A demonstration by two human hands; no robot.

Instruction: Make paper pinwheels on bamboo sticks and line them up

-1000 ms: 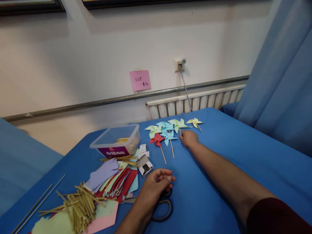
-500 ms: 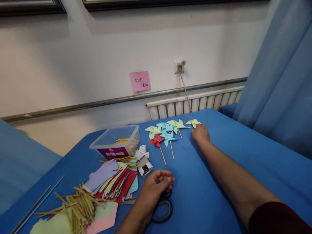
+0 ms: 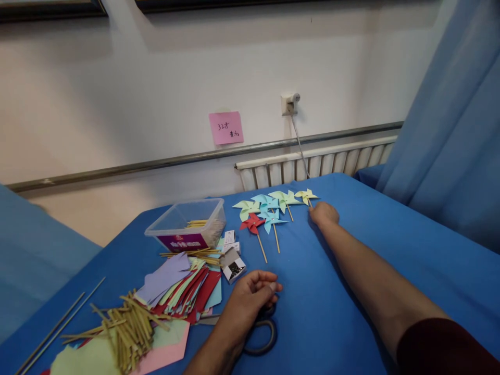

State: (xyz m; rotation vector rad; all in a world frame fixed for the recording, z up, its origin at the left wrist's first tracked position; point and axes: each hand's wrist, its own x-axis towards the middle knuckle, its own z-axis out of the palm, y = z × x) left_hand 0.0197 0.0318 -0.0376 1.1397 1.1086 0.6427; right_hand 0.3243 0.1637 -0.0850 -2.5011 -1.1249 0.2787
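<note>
My right hand [image 3: 326, 213] reaches to the far side of the blue table, its fingers closed on the stick of a small yellow paper pinwheel [image 3: 307, 196]. Left of it lie a pale green pinwheel [image 3: 286, 198], another pale green one [image 3: 248, 208], two light blue pinwheels [image 3: 272, 220] and a red pinwheel [image 3: 253, 223]. My left hand [image 3: 255, 297] rests near the front, fingers loosely curled and nothing visible in them. Scissors [image 3: 269, 344] with dark handles lie under and beside that wrist, partly hidden.
A clear plastic box [image 3: 187, 213] holds sticks. Before it are small white boxes, one open pin box [image 3: 233, 264], coloured paper pieces [image 3: 167, 281] and a pile of short sticks [image 3: 128, 333]. Two thin rods [image 3: 64, 325] lie left. A radiator [image 3: 312, 164] and curtain [image 3: 441, 130] border the table.
My right hand has moved slightly right and nearer, and the yellow pinwheel has shifted left and turned, showing its stick. My left hand stays in place. The view has tilted slightly.
</note>
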